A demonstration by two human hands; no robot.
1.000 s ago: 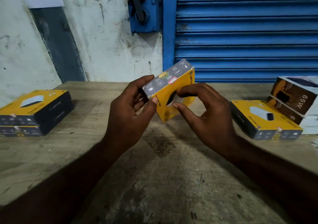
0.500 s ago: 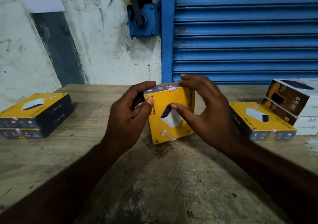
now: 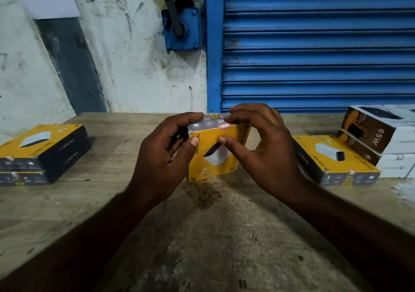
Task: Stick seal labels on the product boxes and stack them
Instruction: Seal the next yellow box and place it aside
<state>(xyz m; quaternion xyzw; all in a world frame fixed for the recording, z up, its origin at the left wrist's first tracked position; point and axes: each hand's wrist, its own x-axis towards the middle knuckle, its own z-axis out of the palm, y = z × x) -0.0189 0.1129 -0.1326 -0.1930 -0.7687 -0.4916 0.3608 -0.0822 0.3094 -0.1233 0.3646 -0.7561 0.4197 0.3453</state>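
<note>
One yellow box [image 3: 214, 157] stands on edge on the wooden table [image 3: 213, 235], gripped between both hands. The left hand [image 3: 161, 157] clasps its left side, thumb on the front face; the right hand [image 3: 265, 154] grasps the right side, fingers over the grey top, thumb just below a red-edged seal label [image 3: 224, 126]. Left of the left hand lie two stacked boxes [image 3: 42, 154]; right of the right hand lies another yellow box [image 3: 336, 159], with brown-and-white boxes [image 3: 379, 134] behind it.

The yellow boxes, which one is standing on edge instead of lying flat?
The yellow box held between both hands at the table's middle; the others lie flat at left and right.
</note>
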